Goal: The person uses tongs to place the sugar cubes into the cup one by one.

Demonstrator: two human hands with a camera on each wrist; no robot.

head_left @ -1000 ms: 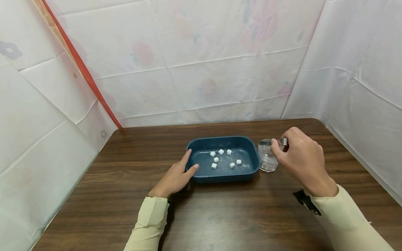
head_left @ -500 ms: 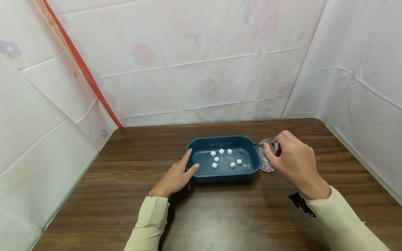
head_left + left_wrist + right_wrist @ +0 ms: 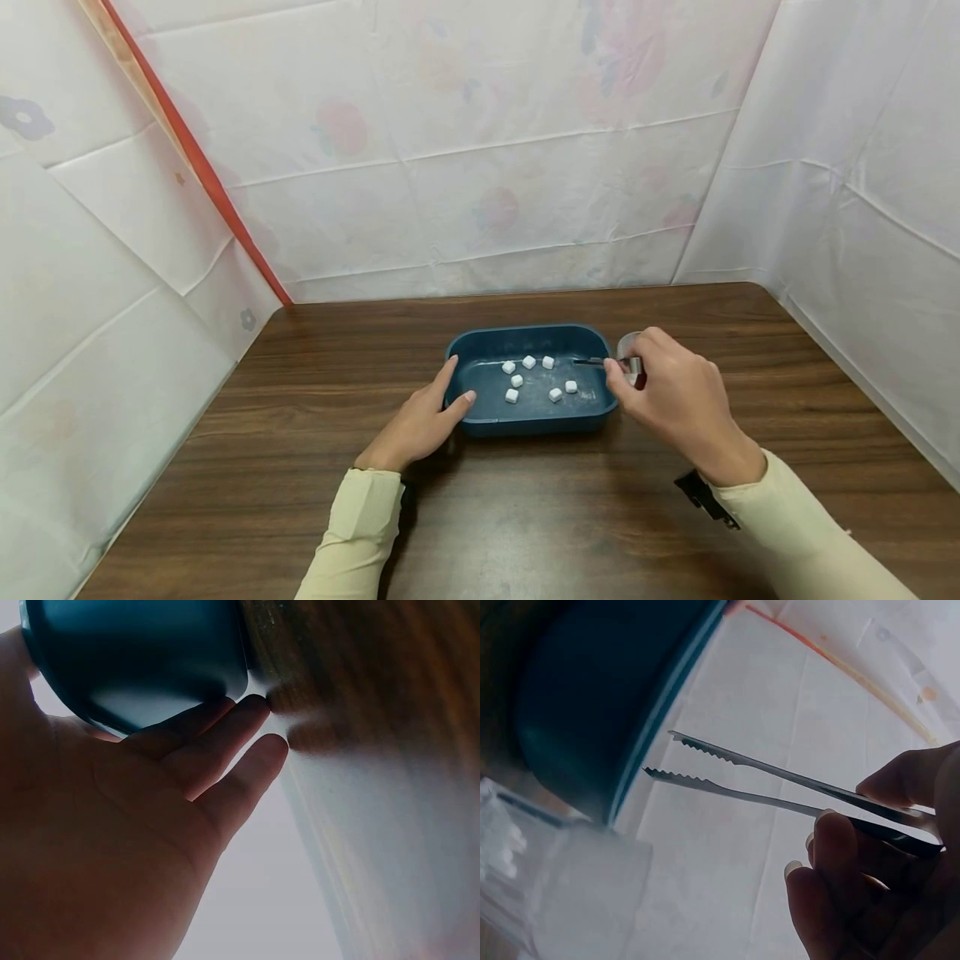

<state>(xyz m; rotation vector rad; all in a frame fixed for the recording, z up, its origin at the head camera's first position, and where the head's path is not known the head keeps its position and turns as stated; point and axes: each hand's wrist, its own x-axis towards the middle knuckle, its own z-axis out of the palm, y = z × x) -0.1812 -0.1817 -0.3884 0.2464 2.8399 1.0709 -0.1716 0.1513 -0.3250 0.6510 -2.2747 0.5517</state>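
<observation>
A dark blue rectangular tray [image 3: 540, 427] holds several small white cubes [image 3: 517, 381]. My left hand [image 3: 416, 421] rests against the tray's left end, its fingers extended along the outer wall and the thumb at the rim. With my right hand [image 3: 678, 400] I pinch metal tongs [image 3: 765, 800] between thumb and fingers. In the head view the tongs reach over the tray's right side, above the cubes. Their serrated tips stand apart in the right wrist view, with nothing between them. Behind my right hand is a clear glass [image 3: 577, 885], mostly hidden in the head view.
The tray stands on a dark wood-grain table [image 3: 300, 375]. White patterned sheeting [image 3: 465, 167] rises behind the table and along both sides. A red strip [image 3: 202, 171] runs down the sheeting at the left.
My right hand has moved left and toward me, carrying the tongs from over the glass to over the tray. The left hand, tray and cubes stay where they were.
</observation>
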